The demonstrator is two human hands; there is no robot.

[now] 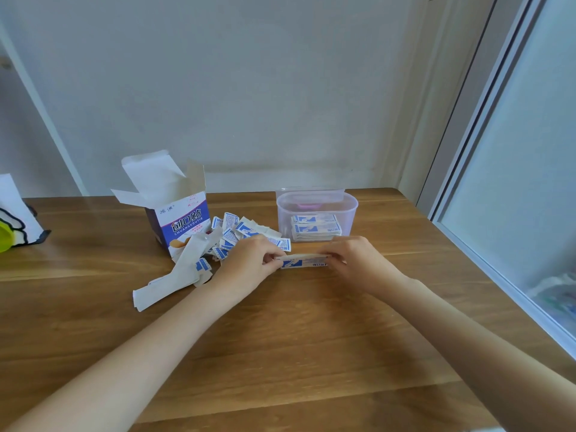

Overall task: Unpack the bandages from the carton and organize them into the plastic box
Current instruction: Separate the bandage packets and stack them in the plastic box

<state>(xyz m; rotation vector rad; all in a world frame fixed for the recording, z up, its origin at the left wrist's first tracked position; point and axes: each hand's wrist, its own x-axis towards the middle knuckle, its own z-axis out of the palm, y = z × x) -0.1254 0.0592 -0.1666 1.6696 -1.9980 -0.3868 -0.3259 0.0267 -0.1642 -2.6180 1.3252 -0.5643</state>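
A small stack of blue-and-white bandages (304,261) stands on its long edge on the wooden table (280,338), pinched at both ends. My left hand (246,260) grips its left end and my right hand (349,257) grips its right end. Just behind it stands the clear plastic box (317,202), with bandages (316,229) stacked flat inside. The open blue-and-white carton (179,219) stands at the back left, flaps up. Between carton and box lies a loose heap of bandages (237,233), partly hidden by my left hand.
Folded white paper strips (174,275) lie in front of the carton. A white bag with black trim and something yellow-green (14,226) sit at the far left edge. A wall runs behind the table and a glass sliding door (514,182) on the right.
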